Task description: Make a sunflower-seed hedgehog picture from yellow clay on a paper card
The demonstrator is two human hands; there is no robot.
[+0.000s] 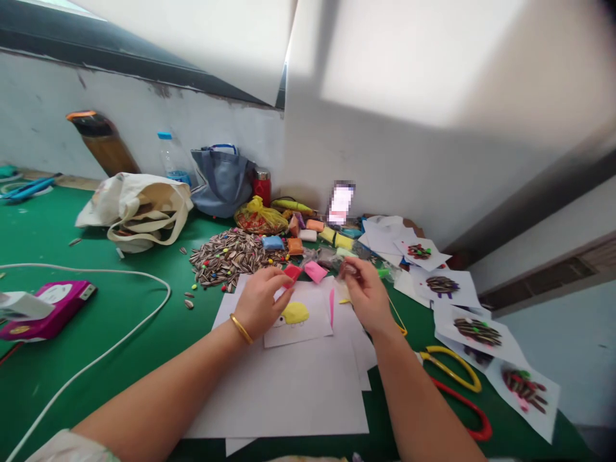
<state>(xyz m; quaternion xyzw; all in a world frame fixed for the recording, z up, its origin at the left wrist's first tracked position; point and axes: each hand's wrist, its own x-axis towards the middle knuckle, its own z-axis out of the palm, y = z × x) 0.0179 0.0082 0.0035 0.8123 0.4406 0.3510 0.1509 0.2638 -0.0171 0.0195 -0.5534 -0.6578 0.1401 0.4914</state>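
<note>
My left hand [264, 299] is over the paper, fingers curled at a small red clay packet [292, 272]; the fingertips partly cover the contact. Between the fingers of my right hand [366, 294] is a dark brown clay packet [347, 267]. Below and between the hands lies a small white card [317, 328] with a flat yellow clay shape [295, 312] and a drawn eye and feet. A pink clay packet [316, 271] sits just past the card. Beside the card's right edge is a thin pink strip [332, 307]. Large white sheets [283, 398] lie underneath.
A pile of striped sunflower seeds [228, 256] with coloured bits lies behind my left hand. More clay packets [343, 241] and a propped phone [341, 203] stand behind. Scissors [452, 372] and seed-decorated cards [486, 335] are right; a white cable [158, 282] and cloth bag [139, 208] left.
</note>
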